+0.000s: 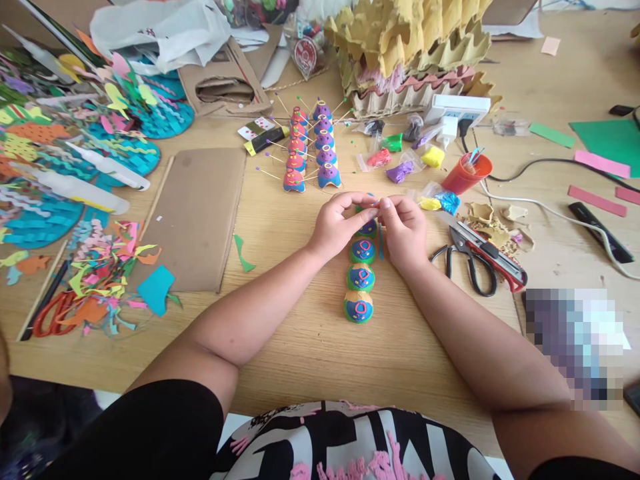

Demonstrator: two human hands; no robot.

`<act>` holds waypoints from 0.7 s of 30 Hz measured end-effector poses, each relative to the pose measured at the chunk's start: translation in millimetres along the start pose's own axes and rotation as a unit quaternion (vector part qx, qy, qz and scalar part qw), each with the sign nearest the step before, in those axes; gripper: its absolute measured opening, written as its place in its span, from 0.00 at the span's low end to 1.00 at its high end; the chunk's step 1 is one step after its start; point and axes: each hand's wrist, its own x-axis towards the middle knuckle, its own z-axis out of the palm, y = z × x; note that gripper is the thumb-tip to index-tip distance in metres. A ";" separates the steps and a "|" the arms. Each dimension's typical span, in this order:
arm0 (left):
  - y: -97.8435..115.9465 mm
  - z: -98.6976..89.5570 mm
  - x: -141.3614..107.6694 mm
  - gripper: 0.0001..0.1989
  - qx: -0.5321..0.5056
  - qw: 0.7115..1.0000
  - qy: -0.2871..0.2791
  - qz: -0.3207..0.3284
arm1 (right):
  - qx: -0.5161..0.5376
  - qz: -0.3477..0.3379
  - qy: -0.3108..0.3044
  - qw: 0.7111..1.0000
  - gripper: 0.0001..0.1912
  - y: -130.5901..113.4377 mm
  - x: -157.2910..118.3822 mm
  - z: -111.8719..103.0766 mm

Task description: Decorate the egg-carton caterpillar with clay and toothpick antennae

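My left hand and my right hand meet above the far end of a row of painted egg-carton cups. Between their fingertips is a small red piece, pinched from both sides. The cups are blue and green, and the nearer ones carry red rings and small dots. My fingers partly hide the farthest cups. A thin blue stick lies beside the row, near my right hand. Farther back stand two finished-looking rows, one red and blue, one purple and blue, with thin sticks poking out.
Bags of coloured clay, an orange cup, black-handled scissors and a red cutter lie right. Cardboard and paper scraps lie left. Egg trays are stacked behind, near a power strip.
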 end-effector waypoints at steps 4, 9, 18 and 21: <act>1.6 0.9 0.0 0.10 -0.024 1.000 0.008 -0.012 | -0.011 0.002 0.005 1.000 0.27 1.9 -0.3 -0.1; 1.7 2.1 1.5 0.15 -0.046 0.998 0.037 -0.023 | 0.019 0.017 0.015 1.000 0.29 5.7 -0.1 0.3; -1.7 1.9 2.6 0.16 -0.038 0.998 0.039 -0.028 | -0.023 -0.036 -0.023 0.999 0.22 2.6 -2.3 0.9; 0.3 2.0 2.2 0.15 -0.035 0.999 0.025 -0.026 | -0.018 -0.039 -0.016 0.999 0.22 3.2 -2.0 0.7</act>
